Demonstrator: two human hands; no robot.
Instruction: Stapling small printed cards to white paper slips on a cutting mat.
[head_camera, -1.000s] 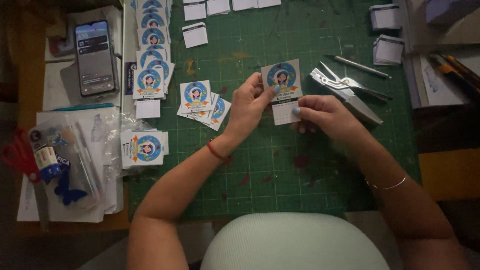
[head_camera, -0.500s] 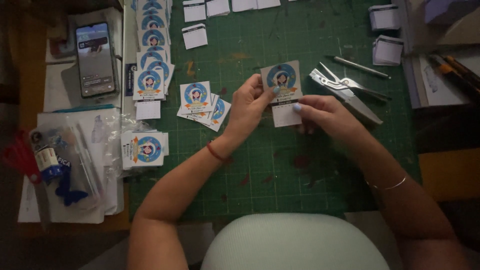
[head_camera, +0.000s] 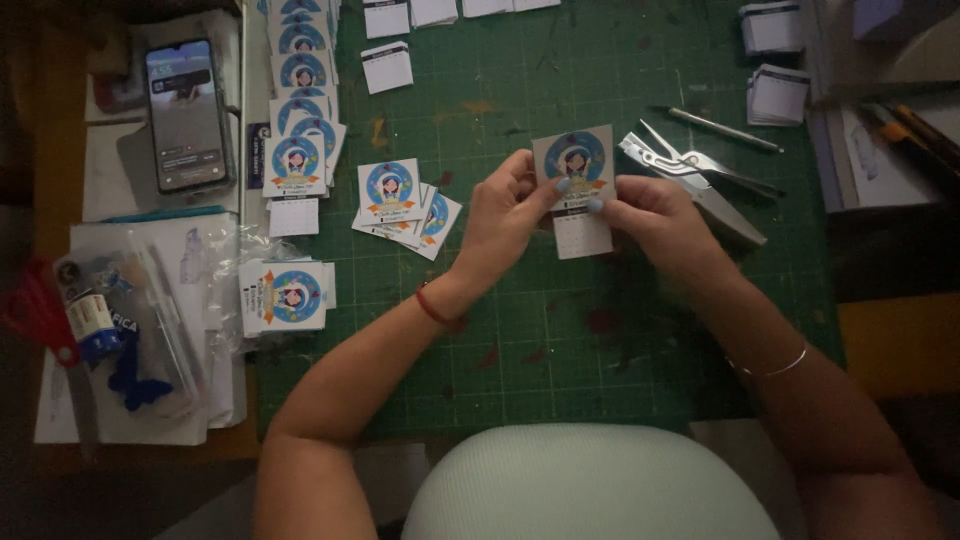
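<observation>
A small printed card (head_camera: 574, 160) with a round blue picture is held above the green cutting mat (head_camera: 520, 330) by both hands. The left hand (head_camera: 503, 215) is closed on the card's left edge, with the thumb laid over the lower part of its face. The right hand (head_camera: 655, 215) is closed on the card's lower right part, its fingertips (head_camera: 594, 205) pressed where the card meets a white paper slip (head_camera: 583, 235). The slip hangs just below the card and touches it; whether the two are joined cannot be told.

Just beside the right hand, on its far side, a metal stapler (head_camera: 690, 175) is seen lying on the mat, and a slim metal tool (head_camera: 720, 128) lies just beyond that. Further out past the right hand, two small stacks of white slips (head_camera: 778, 95) are set near the mat's edge.

Near the left hand, on its outer side, a loose fan of the same printed cards (head_camera: 405, 200) is spread on the mat. Further out to that side a column of overlapping cards (head_camera: 300, 110) is laid, and one more pile of cards (head_camera: 288, 295) lies nearer the person. Well apart from the left hand, a smartphone (head_camera: 185, 115) with a lit screen rests on papers, and red-handled scissors (head_camera: 45, 330) lie beside a clear plastic bag (head_camera: 150, 310).
</observation>
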